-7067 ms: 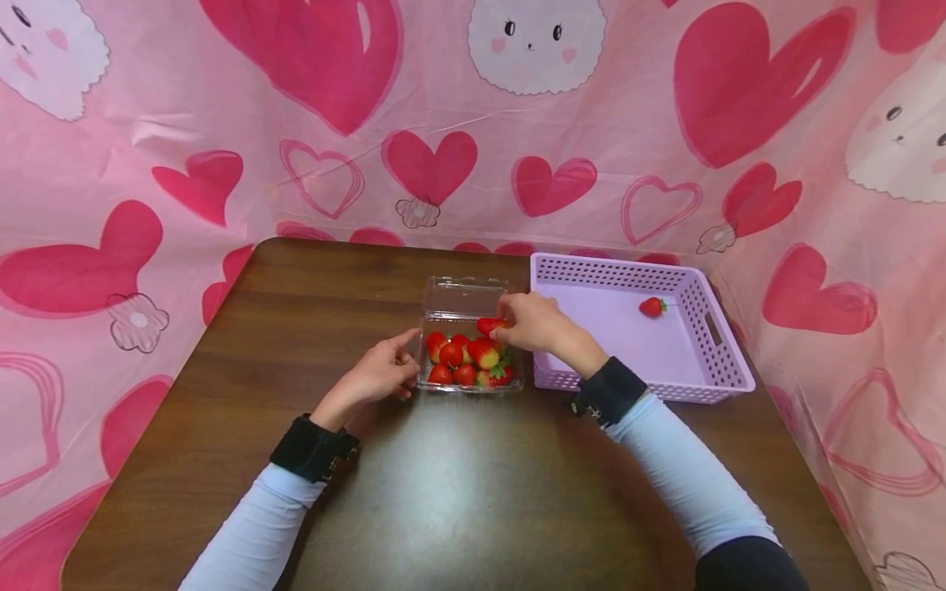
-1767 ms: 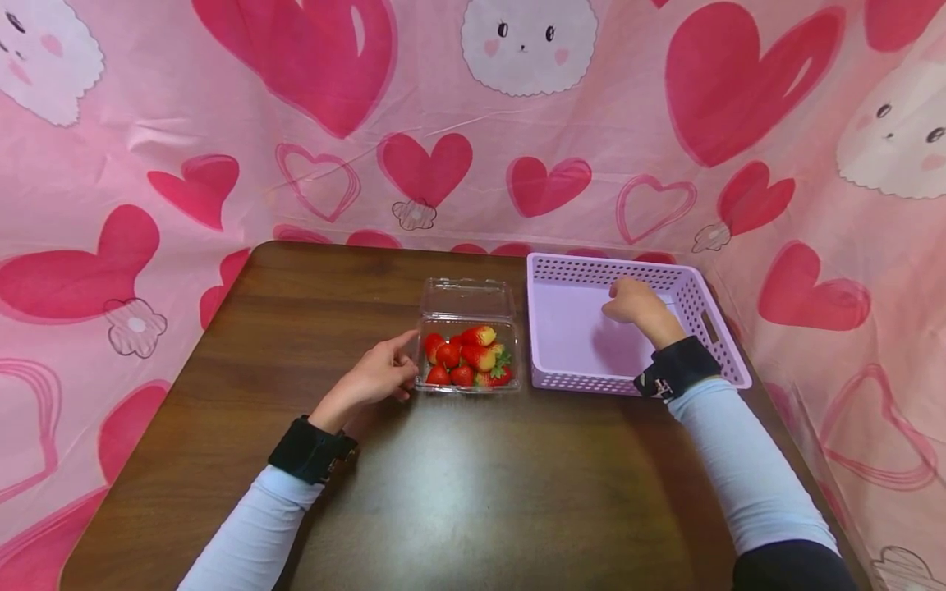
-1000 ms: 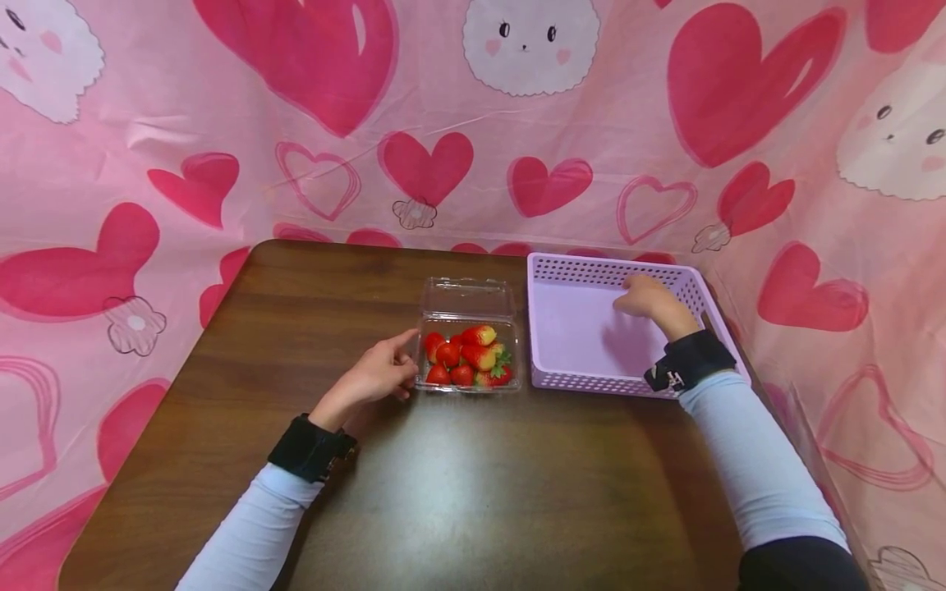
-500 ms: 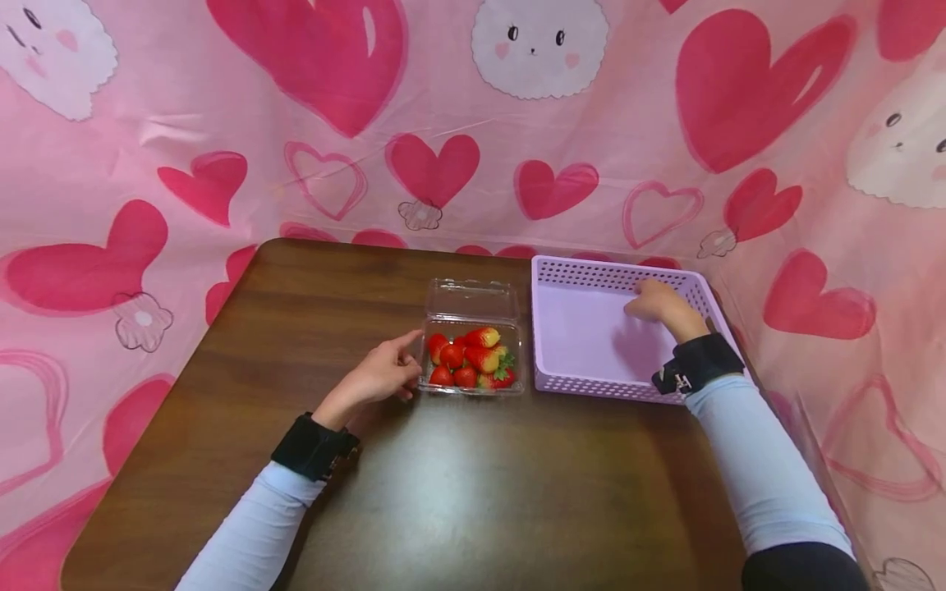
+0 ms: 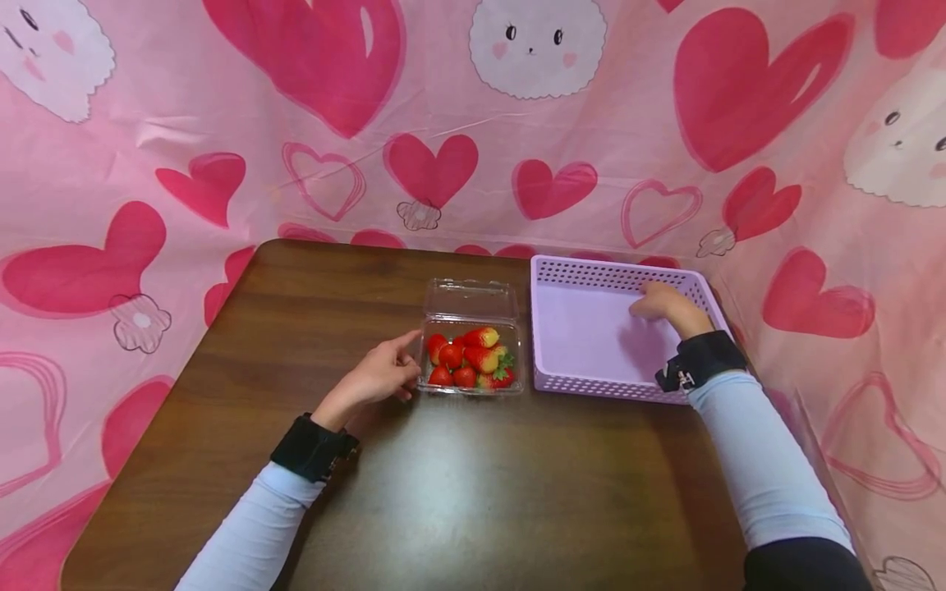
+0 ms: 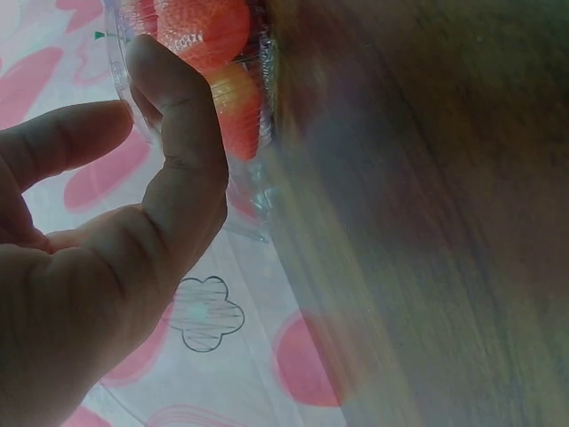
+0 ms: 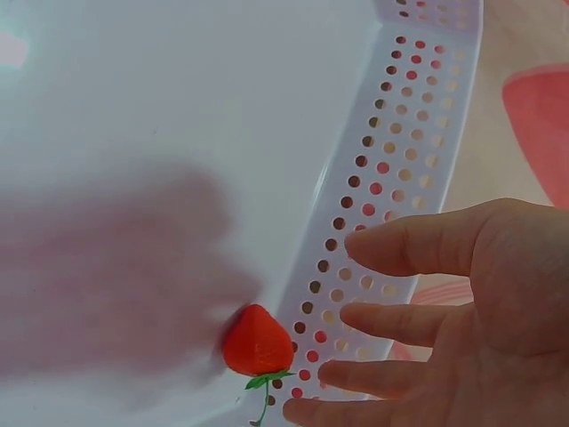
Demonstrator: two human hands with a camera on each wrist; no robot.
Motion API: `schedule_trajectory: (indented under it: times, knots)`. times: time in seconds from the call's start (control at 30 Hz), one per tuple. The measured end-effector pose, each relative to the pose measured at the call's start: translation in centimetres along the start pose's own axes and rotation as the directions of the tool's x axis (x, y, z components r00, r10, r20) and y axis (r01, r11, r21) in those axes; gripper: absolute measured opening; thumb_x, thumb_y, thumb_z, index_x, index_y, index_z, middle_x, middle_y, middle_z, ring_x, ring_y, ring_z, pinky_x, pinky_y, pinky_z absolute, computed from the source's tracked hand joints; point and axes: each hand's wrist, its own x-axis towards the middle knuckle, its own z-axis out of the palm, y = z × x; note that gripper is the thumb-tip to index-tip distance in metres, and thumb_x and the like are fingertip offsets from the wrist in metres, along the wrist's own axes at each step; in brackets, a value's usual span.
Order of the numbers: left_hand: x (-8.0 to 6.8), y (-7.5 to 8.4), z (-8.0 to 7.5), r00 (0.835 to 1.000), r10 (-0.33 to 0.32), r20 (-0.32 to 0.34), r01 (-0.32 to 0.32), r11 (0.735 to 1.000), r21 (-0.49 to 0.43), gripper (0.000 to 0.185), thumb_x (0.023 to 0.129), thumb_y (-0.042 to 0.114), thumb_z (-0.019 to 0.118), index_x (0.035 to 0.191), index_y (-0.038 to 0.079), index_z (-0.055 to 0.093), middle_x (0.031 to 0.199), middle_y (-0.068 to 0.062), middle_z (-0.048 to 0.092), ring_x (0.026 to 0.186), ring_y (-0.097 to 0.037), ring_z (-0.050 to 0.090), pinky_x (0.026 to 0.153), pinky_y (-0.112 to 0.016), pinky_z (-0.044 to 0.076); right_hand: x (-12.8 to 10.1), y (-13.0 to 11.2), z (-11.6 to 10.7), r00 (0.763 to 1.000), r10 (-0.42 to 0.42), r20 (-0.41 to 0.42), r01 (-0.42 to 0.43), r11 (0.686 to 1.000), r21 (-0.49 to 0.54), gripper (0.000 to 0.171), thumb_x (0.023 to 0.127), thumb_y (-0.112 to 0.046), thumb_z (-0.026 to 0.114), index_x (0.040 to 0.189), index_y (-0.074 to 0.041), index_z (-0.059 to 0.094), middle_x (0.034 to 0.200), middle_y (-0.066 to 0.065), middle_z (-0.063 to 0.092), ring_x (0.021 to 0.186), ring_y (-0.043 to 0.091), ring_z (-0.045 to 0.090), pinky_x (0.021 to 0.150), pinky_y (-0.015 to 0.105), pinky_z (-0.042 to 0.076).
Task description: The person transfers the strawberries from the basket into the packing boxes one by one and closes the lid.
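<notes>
Strawberries (image 5: 468,359) fill the clear box (image 5: 470,361) at mid-table, its lid folded back toward the pink backdrop. In the head view the left hand (image 5: 382,373) rests against the box's left wall, fingers relaxed, seemingly steadying it. The right hand (image 5: 665,302) sits inside the lilac basket (image 5: 591,271), near its far right corner, hiding whatever lies under it.

From the left wrist, the thumb (image 6: 182,124) presses the box's clear wall (image 6: 258,191), red fruit just behind; nothing is gripped.

From the right wrist, the fingers (image 7: 418,245) are spread and empty, holding nothing. One strawberry (image 7: 257,342) lies on the basket floor against the perforated wall (image 7: 391,133), just apart from the fingertips, apparently set down there.
</notes>
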Motion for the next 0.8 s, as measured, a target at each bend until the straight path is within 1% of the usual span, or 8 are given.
schedule_trajectory:
  times: [0.07,0.17,0.23,0.3,0.4,0.57,0.7,0.8]
  knots:
    - [0.0,0.0,0.0,1.0,-0.001,0.0,0.001,1.0,-0.001,0.07,0.102,-0.002,0.059,0.165,0.003,0.029,0.086,-0.016,0.06,0.068,-0.025,0.062,0.067,-0.038,0.063,0.2,0.3,0.0,1.0,-0.006,0.003,0.006,1.0,-0.006,0.067,0.095,-0.018,0.056,0.143,0.026,0.038,0.127,0.043,0.052,0.113,0.052,0.054,0.108,0.065,0.041]
    - [0.1,-0.1,0.0,1.0,-0.004,0.004,0.004,1.0,0.002,0.07,0.102,-0.001,0.059,0.165,0.003,0.029,0.086,-0.016,0.06,0.069,-0.025,0.062,0.067,-0.037,0.063,0.2,0.6,-0.1,1.0,-0.008,0.022,0.008,1.0,0.002,0.068,0.096,-0.018,0.056,0.143,0.026,0.037,0.131,0.043,0.049,0.118,0.054,0.05,0.112,0.066,0.036]
    - [0.1,-0.1,0.0,1.0,-0.006,0.005,0.006,1.0,0.005,0.07,0.102,-0.001,0.06,0.165,0.003,0.03,0.086,-0.016,0.06,0.069,-0.025,0.062,0.068,-0.037,0.063,0.1,0.9,-0.2,0.999,-0.008,0.038,0.007,1.0,0.024,0.069,0.096,-0.018,0.055,0.145,0.026,0.034,0.137,0.045,0.044,0.125,0.057,0.045,0.115,0.067,0.032]
    - [0.1,0.0,0.0,1.0,-0.008,0.005,0.008,1.0,0.006,0.07,0.102,-0.001,0.06,0.165,0.003,0.03,0.086,-0.016,0.06,0.069,-0.026,0.062,0.068,-0.036,0.062,0.1,1.2,-0.3,0.998,-0.005,0.06,0.001,0.999,0.054,0.073,0.097,-0.019,0.054,0.148,0.026,0.028,0.145,0.047,0.035,0.134,0.06,0.037,0.117,0.069,0.027]
    - [0.0,0.0,0.0,1.0,-0.009,0.004,0.009,1.0,0.005,0.071,0.101,-0.001,0.06,0.165,0.003,0.03,0.086,-0.016,0.06,0.069,-0.026,0.062,0.068,-0.036,0.063,0.1,1.8,-0.3,0.997,-0.004,0.079,-0.001,0.998,0.067,0.073,0.098,-0.019,0.052,0.148,0.027,0.026,0.15,0.049,0.029,0.139,0.062,0.03,0.116,0.071,0.026]
    - [0.1,0.0,0.0,1.0,-0.007,0.006,0.007,1.0,0.007,0.071,0.101,-0.001,0.06,0.165,0.002,0.03,0.086,-0.016,0.06,0.068,-0.025,0.061,0.067,-0.036,0.062,0.1,2.2,-0.2,0.995,-0.008,0.095,0.005,0.999,0.033,0.06,0.098,-0.019,0.05,0.137,0.025,0.043,0.137,0.046,0.044,0.129,0.06,0.042,0.105,0.073,0.039]
    - [0.0,0.1,0.0,1.0,-0.011,0.005,0.011,1.0,0.011,0.07,0.102,-0.001,0.06,0.165,0.002,0.03,0.086,-0.016,0.06,0.069,-0.025,0.061,0.067,-0.036,0.062,0.0,1.9,-0.3,0.996,-0.016,0.091,0.015,1.0,0.013,0.05,0.096,-0.018,0.052,0.126,0.023,0.051,0.123,0.04,0.054,0.118,0.055,0.05,0.104,0.071,0.042]
    - [0.0,0.1,0.0,1.0,-0.011,0.003,0.011,1.0,0.013,0.07,0.102,-0.001,0.059,0.165,0.002,0.03,0.086,-0.016,0.06,0.069,-0.025,0.061,0.067,-0.036,0.062,-0.2,1.4,-0.4,0.995,-0.004,0.1,0.003,1.0,0.007,0.043,0.097,-0.017,0.055,0.12,0.02,0.056,0.116,0.036,0.058,0.112,0.054,0.052,0.103,0.07,0.043]
